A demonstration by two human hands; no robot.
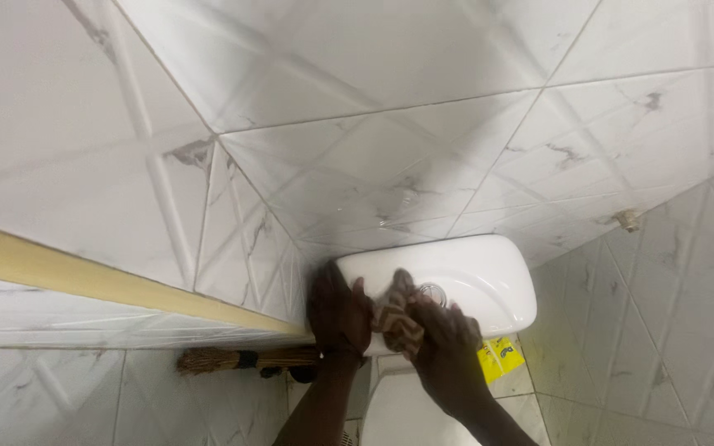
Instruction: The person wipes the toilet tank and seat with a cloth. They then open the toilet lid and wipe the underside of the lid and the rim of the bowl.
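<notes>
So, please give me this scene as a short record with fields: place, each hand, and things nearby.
place: tiled corner with white marbled wall tiles
main thing: white toilet tank, lid on, round button on top
left hand: rests on the left end of the tank lid
right hand: presses a patterned cloth on the lid
nearby: straw broom lying under the yellow ledge; yellow packet below the tank
hidden: the toilet bowl is mostly out of view
</notes>
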